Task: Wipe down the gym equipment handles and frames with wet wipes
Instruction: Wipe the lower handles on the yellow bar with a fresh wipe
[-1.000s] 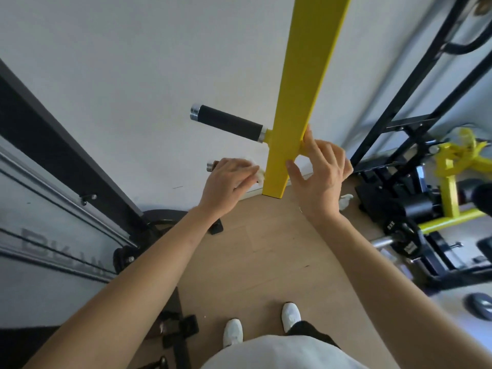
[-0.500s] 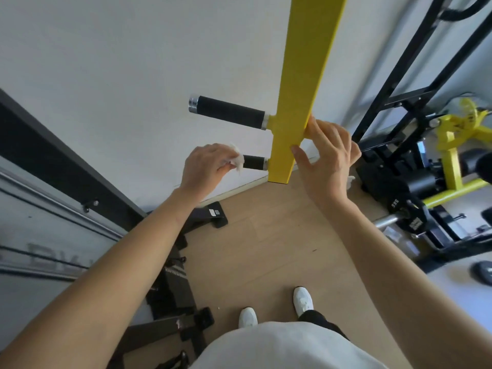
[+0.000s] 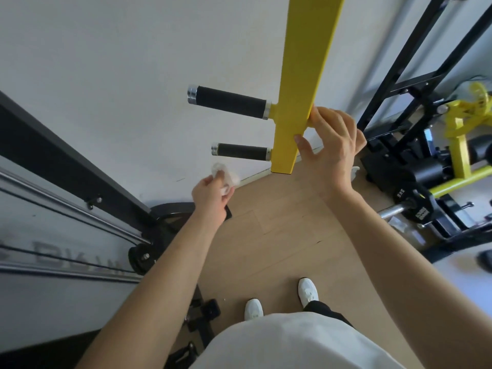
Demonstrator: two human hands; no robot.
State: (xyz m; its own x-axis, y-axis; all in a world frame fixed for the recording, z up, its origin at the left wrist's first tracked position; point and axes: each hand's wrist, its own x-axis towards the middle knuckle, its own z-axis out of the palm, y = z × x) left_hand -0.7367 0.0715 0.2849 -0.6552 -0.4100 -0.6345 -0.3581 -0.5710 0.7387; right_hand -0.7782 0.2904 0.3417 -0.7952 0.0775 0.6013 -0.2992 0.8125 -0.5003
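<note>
left hand (image 3: 210, 194): fingers pinch crumpled wet wipe (image 3: 225, 178), below lower black handle (image 3: 241, 151), not touching | right hand (image 3: 330, 153): thumb and fingers clamped on yellow frame bar (image 3: 300, 102) lower end

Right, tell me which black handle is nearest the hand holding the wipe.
The lower black handle, by the end of the yellow bar. The left hand with the wipe is just below it, apart; the upper handle sits higher.
</note>
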